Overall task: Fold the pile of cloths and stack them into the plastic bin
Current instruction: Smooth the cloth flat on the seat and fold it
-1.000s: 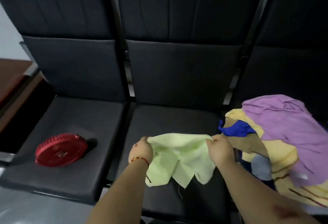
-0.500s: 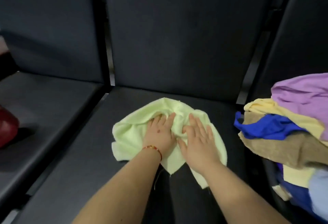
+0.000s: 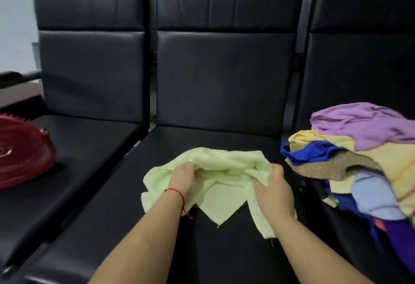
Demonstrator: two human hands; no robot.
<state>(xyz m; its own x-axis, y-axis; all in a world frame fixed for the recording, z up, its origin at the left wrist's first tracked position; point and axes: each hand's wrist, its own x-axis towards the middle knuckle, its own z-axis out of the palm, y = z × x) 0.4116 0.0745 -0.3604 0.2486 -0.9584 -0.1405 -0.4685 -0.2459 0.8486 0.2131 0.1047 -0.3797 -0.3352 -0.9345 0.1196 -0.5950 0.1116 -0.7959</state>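
Observation:
A pale green cloth (image 3: 221, 201) lies rumpled on the middle black seat (image 3: 202, 140). My left hand (image 3: 183, 179), with a red thread at the wrist, grips a fold on the cloth's left part. On the cloth's right edge my right hand (image 3: 272, 190) pinches the fabric. The pile of cloths (image 3: 363, 158) sits on the right seat: purple on top, then yellow, blue, brown and light blue. A red plastic bin (image 3: 22, 155) rests on the left seat, partly cut off by the frame edge.
Three black padded chairs stand in a row with tall backrests (image 3: 224, 70). Metal gaps run between the seats. A dark wooden surface (image 3: 13, 90) shows at the far left. The pile's lower cloths hang over the right seat's front edge.
Earlier I held the green cloth up by its top edge, then pressed it flat on the seat with both palms. Now both hands grip its folds, spread wider apart.

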